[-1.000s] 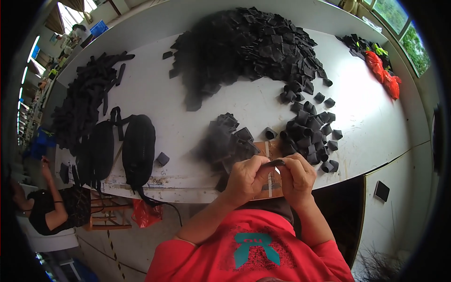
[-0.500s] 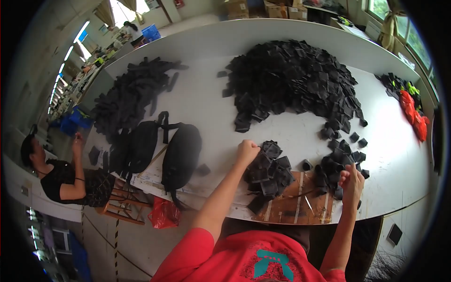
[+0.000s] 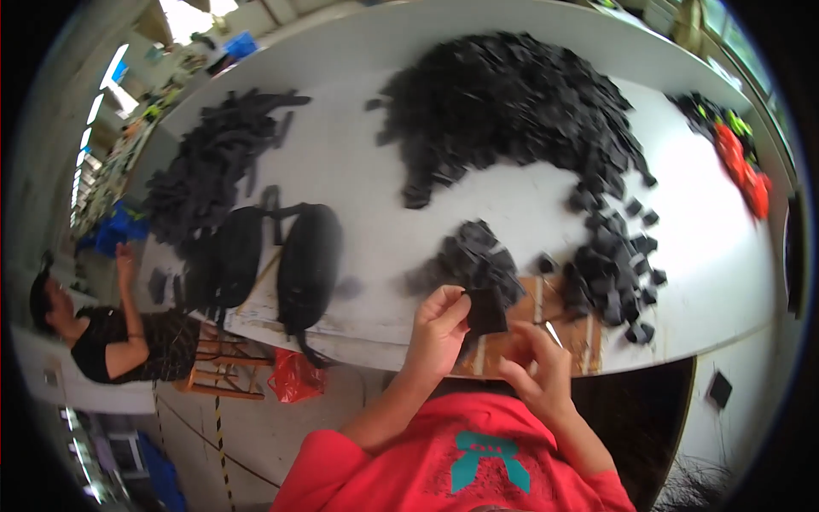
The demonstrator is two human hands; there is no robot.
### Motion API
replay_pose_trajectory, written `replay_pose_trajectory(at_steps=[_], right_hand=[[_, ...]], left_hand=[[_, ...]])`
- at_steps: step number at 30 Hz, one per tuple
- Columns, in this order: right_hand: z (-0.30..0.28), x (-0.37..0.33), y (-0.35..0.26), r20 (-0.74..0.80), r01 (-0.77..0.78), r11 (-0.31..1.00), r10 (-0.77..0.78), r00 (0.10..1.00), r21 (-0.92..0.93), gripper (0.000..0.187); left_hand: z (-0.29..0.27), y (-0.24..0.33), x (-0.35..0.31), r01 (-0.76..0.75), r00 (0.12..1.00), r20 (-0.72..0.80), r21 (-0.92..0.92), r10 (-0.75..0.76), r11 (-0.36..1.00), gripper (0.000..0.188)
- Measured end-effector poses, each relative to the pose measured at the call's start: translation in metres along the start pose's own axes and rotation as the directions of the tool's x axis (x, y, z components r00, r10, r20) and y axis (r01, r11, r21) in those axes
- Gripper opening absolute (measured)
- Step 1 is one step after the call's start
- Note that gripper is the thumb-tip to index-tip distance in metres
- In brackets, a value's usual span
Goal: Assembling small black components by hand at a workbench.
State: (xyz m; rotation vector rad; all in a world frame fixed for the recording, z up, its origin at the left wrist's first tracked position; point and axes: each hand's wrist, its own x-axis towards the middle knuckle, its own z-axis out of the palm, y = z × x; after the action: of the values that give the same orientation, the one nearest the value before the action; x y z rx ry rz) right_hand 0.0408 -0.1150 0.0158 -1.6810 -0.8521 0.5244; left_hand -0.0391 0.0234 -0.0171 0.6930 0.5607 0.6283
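Observation:
My left hand point(image 3: 437, 334) pinches a flat, square black fabric piece point(image 3: 486, 311) by its edge, above the table's near side. Just right of that piece is my right hand point(image 3: 542, 371), its thumb and forefinger apart with nothing visible between them. A small silver tool point(image 3: 553, 334) lies on the brown board point(image 3: 580, 350) beyond the right hand's fingers; its kind is unclear. Behind the left hand sits a small heap of black fabric pieces point(image 3: 479, 252). More folded black pieces point(image 3: 601, 273) are scattered to the right, partly on the board.
A large pile of black pieces point(image 3: 512, 102) covers the table's far middle. Black strips point(image 3: 205, 162) and two black padded straps point(image 3: 309, 264) lie left. A red plastic bag point(image 3: 742, 171) is at the far right. Another person point(image 3: 102, 333) sits at the left end.
Both hands have come together toward me. My left hand has come away from the small heap and now holds a square piece. My right hand has left the right-hand pieces. The view has shifted.

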Motion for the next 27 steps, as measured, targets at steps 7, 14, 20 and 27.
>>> replay_pose_trajectory(at_steps=[7,14,20,27], right_hand=[[0.006,0.013,0.019,-0.191,0.250,0.868,-0.357,0.914,-0.428,0.015],[-0.005,0.000,0.026,-0.147,0.284,0.721,-0.471,0.870,-0.632,0.016],[-0.014,-0.007,0.027,-0.105,0.181,0.781,-0.301,0.948,-0.597,0.022],[-0.023,-0.007,0.020,-0.188,0.199,0.939,-0.256,0.948,-0.279,0.020]], left_hand=[[0.022,-0.028,-0.022,0.035,0.998,0.051,0.154,-0.043,0.987,0.007],[0.031,-0.026,-0.029,0.064,0.990,0.102,0.269,-0.095,0.961,0.006],[0.029,-0.027,-0.028,0.074,0.988,0.096,0.372,-0.117,0.925,0.004],[0.032,-0.025,-0.029,-0.119,0.958,0.287,0.467,-0.022,0.876,0.003]])
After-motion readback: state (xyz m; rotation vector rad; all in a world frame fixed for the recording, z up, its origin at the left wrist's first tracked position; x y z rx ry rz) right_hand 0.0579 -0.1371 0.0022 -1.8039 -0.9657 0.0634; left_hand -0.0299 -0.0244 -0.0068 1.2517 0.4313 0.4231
